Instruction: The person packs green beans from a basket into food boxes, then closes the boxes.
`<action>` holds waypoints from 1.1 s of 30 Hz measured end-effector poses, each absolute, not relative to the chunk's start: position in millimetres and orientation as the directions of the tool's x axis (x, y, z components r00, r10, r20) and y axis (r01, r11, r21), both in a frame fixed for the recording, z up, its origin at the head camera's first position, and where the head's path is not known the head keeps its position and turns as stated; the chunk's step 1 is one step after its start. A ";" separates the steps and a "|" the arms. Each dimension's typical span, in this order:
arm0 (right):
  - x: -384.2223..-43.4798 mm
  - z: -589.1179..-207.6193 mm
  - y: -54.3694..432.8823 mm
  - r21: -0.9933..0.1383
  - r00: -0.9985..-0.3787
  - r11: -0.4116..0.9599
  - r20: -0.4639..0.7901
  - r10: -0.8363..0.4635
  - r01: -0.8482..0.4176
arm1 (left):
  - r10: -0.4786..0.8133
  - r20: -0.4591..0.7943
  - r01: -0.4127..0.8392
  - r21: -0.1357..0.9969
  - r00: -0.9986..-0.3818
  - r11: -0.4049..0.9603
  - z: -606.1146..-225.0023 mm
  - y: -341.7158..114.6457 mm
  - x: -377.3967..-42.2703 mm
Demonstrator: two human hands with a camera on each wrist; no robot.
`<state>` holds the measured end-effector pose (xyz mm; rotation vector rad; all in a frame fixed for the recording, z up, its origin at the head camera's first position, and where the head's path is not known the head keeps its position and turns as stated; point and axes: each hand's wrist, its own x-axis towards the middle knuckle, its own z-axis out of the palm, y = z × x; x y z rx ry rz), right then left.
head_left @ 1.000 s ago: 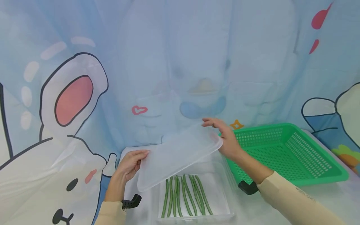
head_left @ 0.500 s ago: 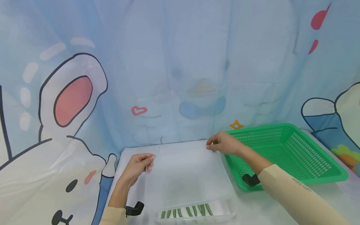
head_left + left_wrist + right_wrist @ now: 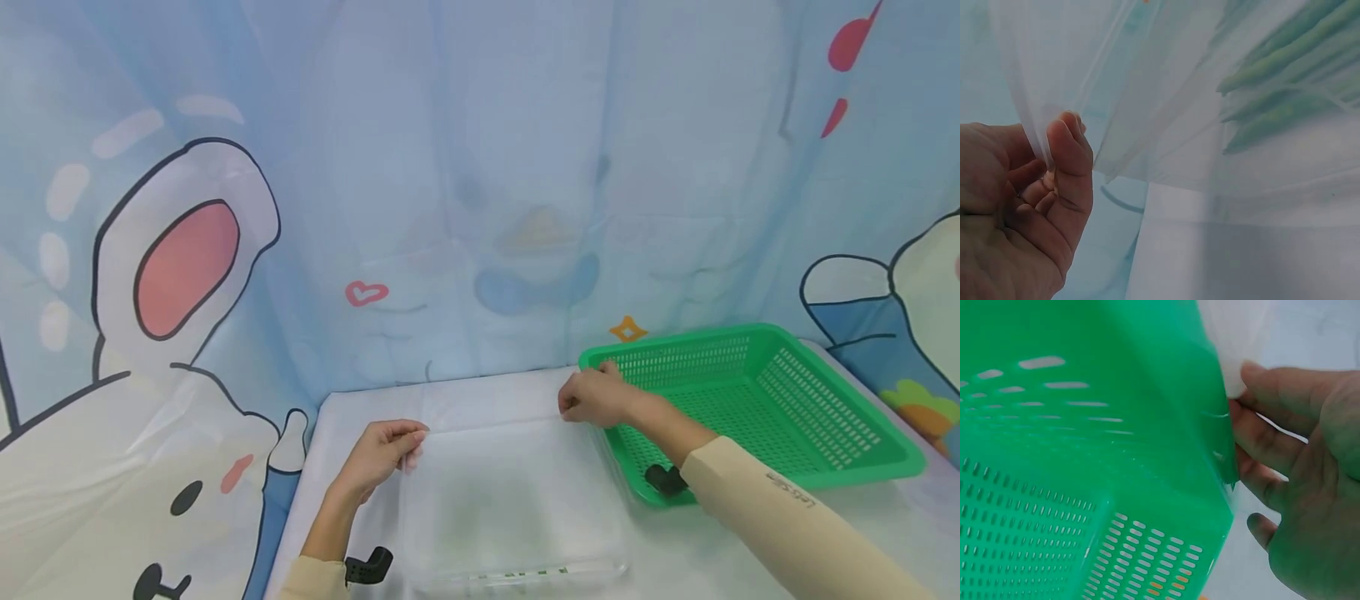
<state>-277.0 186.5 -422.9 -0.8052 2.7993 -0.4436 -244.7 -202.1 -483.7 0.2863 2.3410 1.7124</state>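
Observation:
A translucent white plastic lid (image 3: pixel 513 500) lies over a clear rectangular container (image 3: pixel 600 570), with only a narrow strip at the front uncovered. My left hand (image 3: pixel 384 454) pinches the lid's far left corner between thumb and fingers. At the far right corner, my right hand (image 3: pixel 596 396) pinches the lid close beside the green basket. Several green beans (image 3: pixel 1297 69) show blurred through the plastic in the left wrist view. From the head, most of them are hidden, with only small green tips at the front edge. Whether the lid touches the rim all round, I cannot tell.
A green perforated basket (image 3: pixel 840 482) stands to the right, its left rim right by my right hand. White cloth (image 3: pixel 375 408) covers the table. Behind it hangs a blue cartoon-printed curtain (image 3: pixel 420 200).
The lid has gone from raised and tilted to lying flat over the container, sliding toward the front and covering the beans. Both hands came down with it; the right one dropped most.

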 end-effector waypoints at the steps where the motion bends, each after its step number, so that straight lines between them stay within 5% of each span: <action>1: -276.6 -423.0 186.4 -0.331 -0.826 0.806 -0.116 -0.551 -0.491 | 0.290 -0.072 0.022 0.952 -0.954 0.306 -483.7 -201.9 -244.0; 19: -274.7 -422.1 180.8 -0.303 -0.789 0.799 -0.188 -0.584 -0.520 | 0.232 0.033 0.164 0.800 -0.972 0.577 -478.9 -195.5 -235.1; 33: -271.3 -428.8 180.5 -0.294 -0.788 0.794 -0.169 -0.591 -0.533 | 0.248 -0.002 0.139 0.823 -0.969 0.551 -493.0 -198.4 -237.0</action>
